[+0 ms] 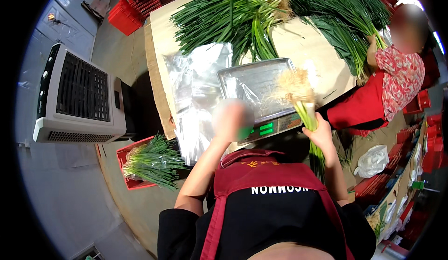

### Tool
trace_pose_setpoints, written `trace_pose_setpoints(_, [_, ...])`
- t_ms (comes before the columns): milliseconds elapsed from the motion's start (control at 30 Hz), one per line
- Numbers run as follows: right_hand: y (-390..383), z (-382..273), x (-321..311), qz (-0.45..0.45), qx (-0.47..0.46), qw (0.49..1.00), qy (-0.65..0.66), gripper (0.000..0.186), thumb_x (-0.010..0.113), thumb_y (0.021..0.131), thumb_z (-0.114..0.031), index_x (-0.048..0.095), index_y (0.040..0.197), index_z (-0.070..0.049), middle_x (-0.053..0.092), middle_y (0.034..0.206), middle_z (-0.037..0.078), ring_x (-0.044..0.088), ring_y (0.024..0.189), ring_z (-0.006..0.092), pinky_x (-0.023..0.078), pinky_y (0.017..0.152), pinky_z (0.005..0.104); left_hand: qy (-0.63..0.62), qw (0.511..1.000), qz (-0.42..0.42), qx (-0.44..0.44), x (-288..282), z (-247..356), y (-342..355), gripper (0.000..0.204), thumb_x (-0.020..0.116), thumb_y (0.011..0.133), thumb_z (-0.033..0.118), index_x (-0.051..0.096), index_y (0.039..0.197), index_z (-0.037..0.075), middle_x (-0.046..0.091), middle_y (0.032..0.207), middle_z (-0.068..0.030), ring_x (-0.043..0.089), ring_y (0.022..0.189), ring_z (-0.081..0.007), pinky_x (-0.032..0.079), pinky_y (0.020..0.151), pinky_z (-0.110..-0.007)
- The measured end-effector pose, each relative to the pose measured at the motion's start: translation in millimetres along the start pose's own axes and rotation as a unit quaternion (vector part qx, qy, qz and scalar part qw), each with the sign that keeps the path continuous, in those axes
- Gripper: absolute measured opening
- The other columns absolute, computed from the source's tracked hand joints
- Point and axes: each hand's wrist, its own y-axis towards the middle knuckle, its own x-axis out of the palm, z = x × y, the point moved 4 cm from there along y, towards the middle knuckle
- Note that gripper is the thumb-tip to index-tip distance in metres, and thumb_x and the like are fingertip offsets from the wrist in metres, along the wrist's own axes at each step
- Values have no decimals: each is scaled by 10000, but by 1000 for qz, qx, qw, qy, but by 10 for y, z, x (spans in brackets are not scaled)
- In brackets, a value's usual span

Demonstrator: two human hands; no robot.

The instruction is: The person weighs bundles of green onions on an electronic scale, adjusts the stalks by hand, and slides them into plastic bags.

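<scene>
Clear plastic bags (198, 80) lie left of steel scale tray (254, 80).

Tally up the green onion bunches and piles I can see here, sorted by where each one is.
In the right hand: 1 bunch
On the table: 2 piles
In the red crate on the floor: 1 pile
Total: 4

Scale (261, 92) sits mid-table; plastic bags (196, 87) left of it, scallion heap (242, 17) behind, crate (140, 162) probably on the floor.
</scene>
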Motion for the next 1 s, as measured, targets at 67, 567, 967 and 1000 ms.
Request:
trace_pose_setpoints(67, [-8,-38,-63,11,-13,998,59,442,714,626,-180,534,998,-24,628,845,160,618,810,303,477,728,357,-46,994,-76,57,71,51,7,200,562,634,16,560,830,55,547,935,-114,539,840,-312,459,698,-406])
trace_pose_setpoints(567, [-31,-403,491,-234,-65,959,146,611,734,614,-145,504,1164,-15,637,951,143,615,866,200,452,800,298,-14,978,-205,43,-71,-96,-62,154,590,817,176,614,918,61,621,890,-61,564,841,-182,456,753,-304])
trace_pose_setpoints(967, [82,-414,587,-256,-78,946,184,636,727,603,-178,497,1178,-34,631,966,162,614,904,228,457,797,315,25,983,-79,162,-193,249,245,518,622,738,170,450,1220,86,511,1118,-125,432,1026,-311,419,828,-389])
trace_pose_setpoints(1000, [132,-388,605,-254,-75,946,185,636,727,603,-178,497,1178,-34,631,966,162,614,904,228,457,797,315,23,983,-81,164,-162,294,238,518,622,738,170,450,1220,86,511,1118,-125,432,1026,-311,419,828,-389])
